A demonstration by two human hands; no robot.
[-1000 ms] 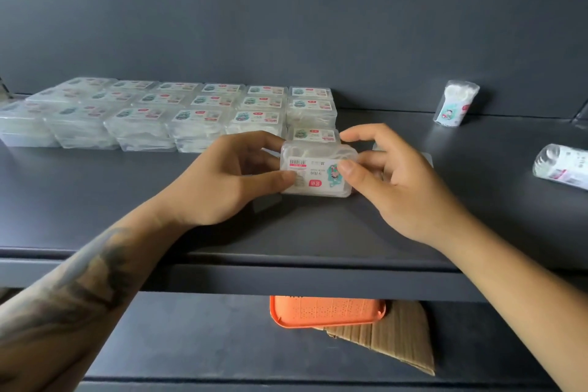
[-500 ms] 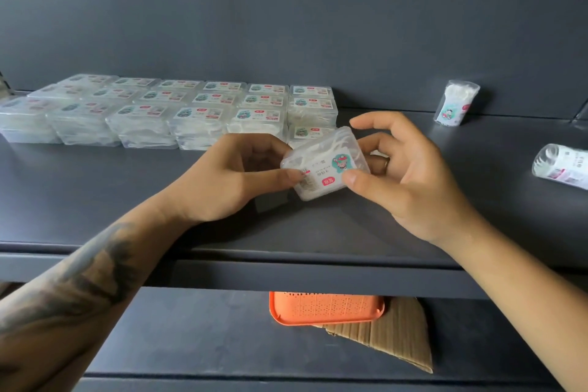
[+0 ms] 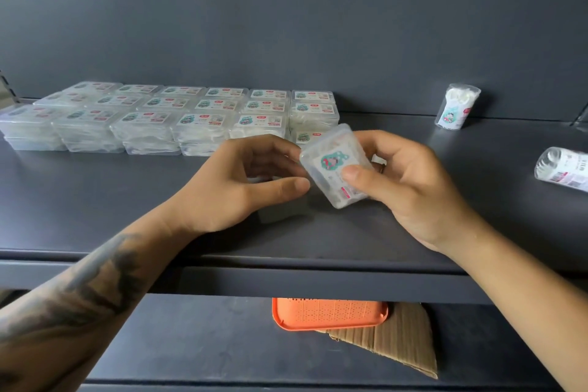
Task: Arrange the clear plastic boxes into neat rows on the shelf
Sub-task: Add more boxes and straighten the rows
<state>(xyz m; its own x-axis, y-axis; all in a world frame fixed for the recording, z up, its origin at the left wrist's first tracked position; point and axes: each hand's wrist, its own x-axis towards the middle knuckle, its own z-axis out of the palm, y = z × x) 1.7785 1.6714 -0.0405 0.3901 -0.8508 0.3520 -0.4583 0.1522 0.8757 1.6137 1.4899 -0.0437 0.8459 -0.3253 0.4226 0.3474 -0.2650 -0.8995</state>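
Right hand [image 3: 410, 181] grips a clear plastic box [image 3: 335, 165] tilted above the shelf [image 3: 127, 194], thumb on its label, fingers curled behind. Left hand [image 3: 235, 181] beside it, fingers loosely curled, thumb tip just short of the box's edge. Behind: boxes in rows [image 3: 178, 118].

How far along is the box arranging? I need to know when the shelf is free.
Mostly done: the rows of boxes sit at the back left. The right hand holds one clear box, tilted, off the shelf; the left hand hovers beside it. It needs placing.
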